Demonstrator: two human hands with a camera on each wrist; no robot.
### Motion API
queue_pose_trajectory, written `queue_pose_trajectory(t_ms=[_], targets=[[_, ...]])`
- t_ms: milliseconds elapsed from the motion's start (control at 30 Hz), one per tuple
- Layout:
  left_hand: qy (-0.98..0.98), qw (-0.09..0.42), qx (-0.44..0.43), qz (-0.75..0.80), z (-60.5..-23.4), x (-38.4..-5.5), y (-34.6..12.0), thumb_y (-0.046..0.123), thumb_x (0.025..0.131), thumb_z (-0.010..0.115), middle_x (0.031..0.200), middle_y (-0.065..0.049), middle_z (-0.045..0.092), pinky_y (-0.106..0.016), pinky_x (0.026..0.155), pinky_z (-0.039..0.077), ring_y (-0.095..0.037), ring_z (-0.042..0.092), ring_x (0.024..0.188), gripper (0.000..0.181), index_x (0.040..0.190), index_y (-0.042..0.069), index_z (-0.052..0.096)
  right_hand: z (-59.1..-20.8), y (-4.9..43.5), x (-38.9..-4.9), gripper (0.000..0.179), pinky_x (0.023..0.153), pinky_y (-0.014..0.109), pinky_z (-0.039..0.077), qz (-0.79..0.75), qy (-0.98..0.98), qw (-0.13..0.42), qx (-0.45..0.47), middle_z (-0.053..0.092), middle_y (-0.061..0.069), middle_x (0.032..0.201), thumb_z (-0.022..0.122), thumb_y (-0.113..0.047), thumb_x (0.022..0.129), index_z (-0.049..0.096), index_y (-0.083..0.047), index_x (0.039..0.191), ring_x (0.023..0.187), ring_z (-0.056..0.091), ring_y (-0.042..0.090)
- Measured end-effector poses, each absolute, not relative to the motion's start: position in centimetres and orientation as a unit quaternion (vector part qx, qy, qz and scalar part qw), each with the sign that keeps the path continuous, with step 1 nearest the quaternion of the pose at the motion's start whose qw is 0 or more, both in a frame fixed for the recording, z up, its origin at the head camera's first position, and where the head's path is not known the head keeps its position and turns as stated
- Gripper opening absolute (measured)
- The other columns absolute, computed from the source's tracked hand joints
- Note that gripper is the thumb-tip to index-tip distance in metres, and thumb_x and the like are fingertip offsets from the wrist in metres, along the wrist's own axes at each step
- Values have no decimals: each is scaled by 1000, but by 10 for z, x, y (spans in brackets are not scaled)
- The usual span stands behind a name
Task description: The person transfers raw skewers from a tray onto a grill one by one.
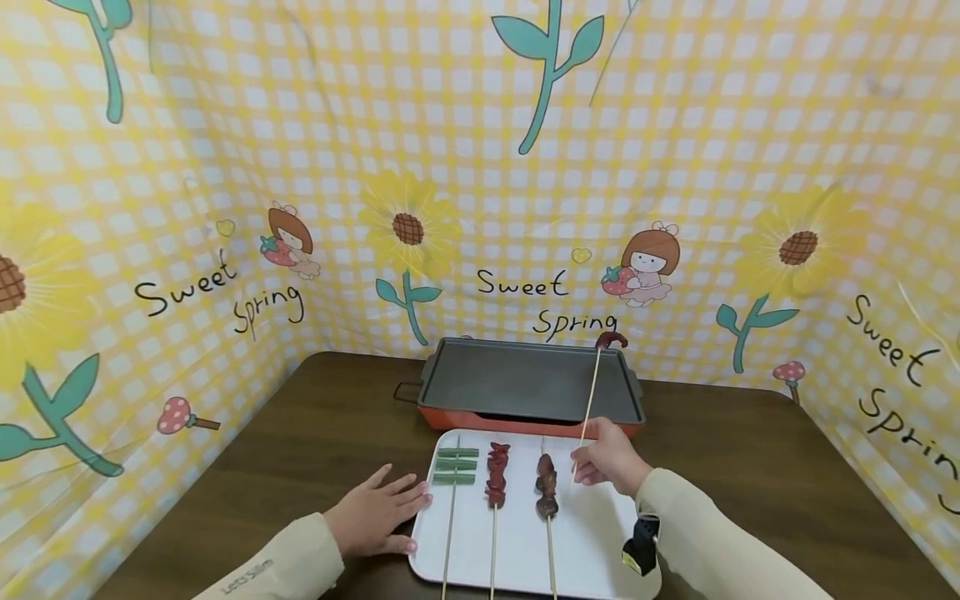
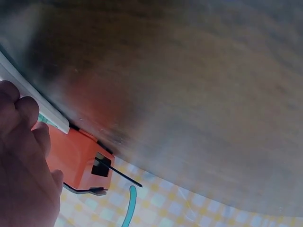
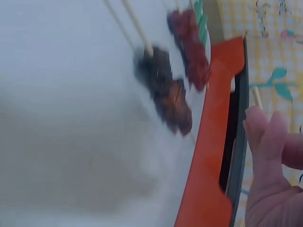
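My right hand (image 1: pixel 611 457) pinches a thin wooden skewer (image 1: pixel 591 392) between thumb and fingers, above the right side of a white tray (image 1: pixel 600 546). A dark red curled piece of food (image 1: pixel 612 340) sits on the skewer's tip, overlapping the griddle's far right edge. In the right wrist view the stick's end pokes out past the fingertips. With fingers spread, my left hand (image 1: pixel 375 515) lies at the tray's left rim. Three skewers lie on the tray: green vegetable strips (image 1: pixel 456 466), red meat pieces (image 1: pixel 497 475) and browned, dark chunks (image 1: pixel 547 486).
Behind the tray stands an orange-red grill (image 1: pixel 450 419) with a flat dark griddle plate (image 1: pixel 517 375) and a wire handle (image 1: pixel 406 392) at left. Both stand on a dark wooden table (image 1: pixel 300 433). A yellow checked cloth (image 1: pixel 480 108) encloses the back and sides.
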State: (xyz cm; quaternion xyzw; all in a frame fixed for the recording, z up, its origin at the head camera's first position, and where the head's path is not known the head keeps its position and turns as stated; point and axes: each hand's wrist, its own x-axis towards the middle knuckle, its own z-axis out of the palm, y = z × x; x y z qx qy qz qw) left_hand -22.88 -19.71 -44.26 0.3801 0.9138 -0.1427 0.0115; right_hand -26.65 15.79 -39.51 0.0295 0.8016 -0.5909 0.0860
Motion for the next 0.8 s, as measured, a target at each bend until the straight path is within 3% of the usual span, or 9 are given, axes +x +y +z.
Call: queue_pose_trajectory(t_ms=[200, 800], targets=[[914, 13, 382, -133, -441, -227, -197, 64, 93, 41, 146, 0, 49, -52, 108, 32, -20, 43, 137, 70, 144, 16, 50, -400, 166, -280, 53, 44, 23, 48, -611, 786, 90, 35, 61, 8, 61, 55, 11, 87, 30, 12, 133, 44, 58, 12], [913, 11, 379, -147, -440, -226, -195, 64, 93, 41, 146, 0, 50, -51, 109, 32, -18, 43, 137, 69, 143, 17, 52, -412, 162, -281, 52, 44, 23, 48, -622, 776, 95, 49, 60, 6, 59, 57, 10, 87, 34, 12, 133, 43, 56, 11]])
